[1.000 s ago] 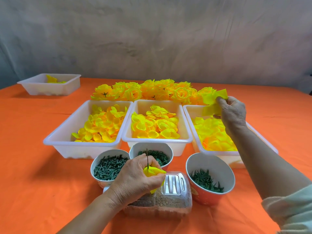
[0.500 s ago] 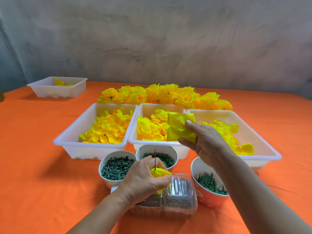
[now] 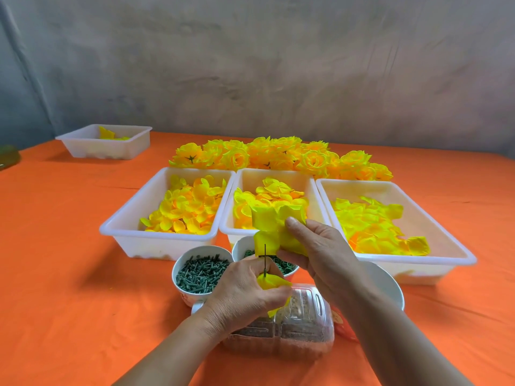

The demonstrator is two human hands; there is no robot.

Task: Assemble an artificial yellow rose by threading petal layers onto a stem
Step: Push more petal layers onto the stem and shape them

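On the left, a cup of green pegs sits on the orange cloth. Next along, the left hand is curled tight round a small yellow bud, the thin stem poking straight up out of it. Right at the stem's tip is the petal layer, pinched between thumb and fingers of the right hand. Further right, a white tray holds loose yellow petals.
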